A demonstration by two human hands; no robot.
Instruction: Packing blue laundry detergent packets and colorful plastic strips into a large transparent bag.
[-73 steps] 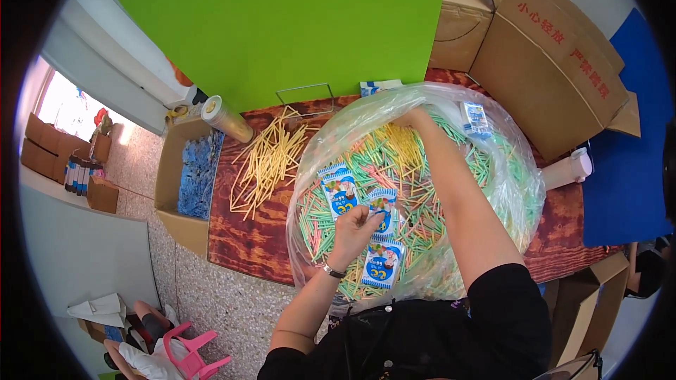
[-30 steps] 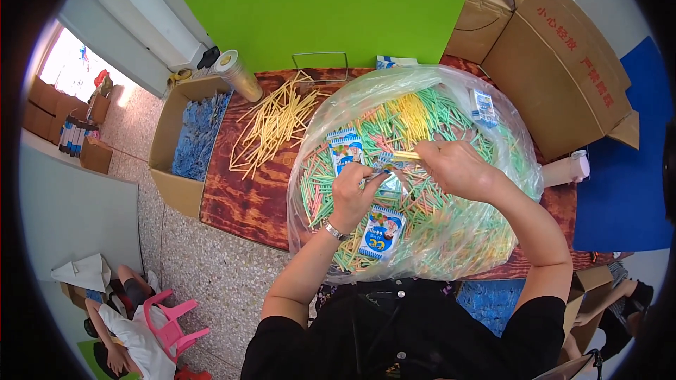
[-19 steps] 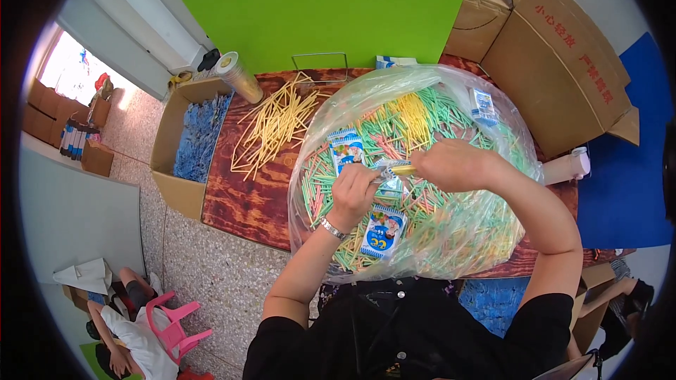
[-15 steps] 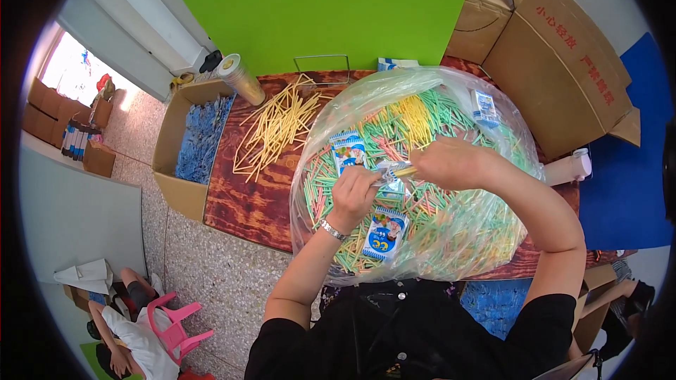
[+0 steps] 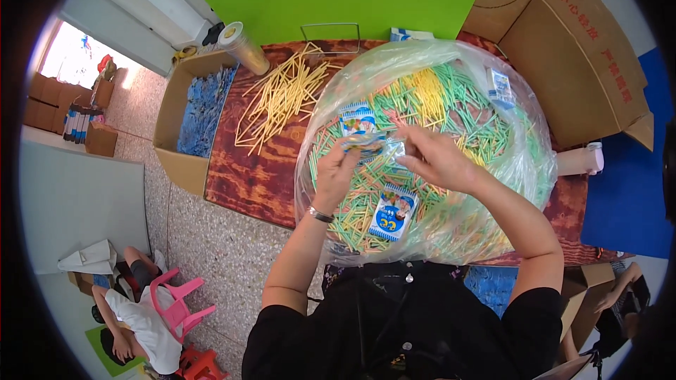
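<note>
A small blue-and-white printed packet [image 5: 363, 142] is held in my left hand [image 5: 334, 174], its clear end pointing right. My right hand [image 5: 442, 160] is beside that end, thumb and fingers apart; whether they touch the film I cannot tell. Beneath both hands, a large clear plastic bag [image 5: 524, 204] lies spread open, full of short green, pink and yellow sticks [image 5: 461, 102]. On the sticks lie more packets: one upper left [image 5: 358, 118], one below my hands [image 5: 393, 212], and one at the bag's upper right [image 5: 501, 89].
Long yellow sticks [image 5: 285, 98] lie loose on the red-brown table [image 5: 243, 186]. Beside them are a clear canister [image 5: 243, 49] and a carton [image 5: 179, 165] of blue packets. A large carton [image 5: 563, 56] and a pale pink-capped cylinder [image 5: 581, 160] are at right. A person [image 5: 144, 324] sits lower left.
The yellow sticks my right hand held at the packet's end no longer show in its fingers, which have spread. The packet has tilted in my left hand, and the whole view has shifted slightly.
</note>
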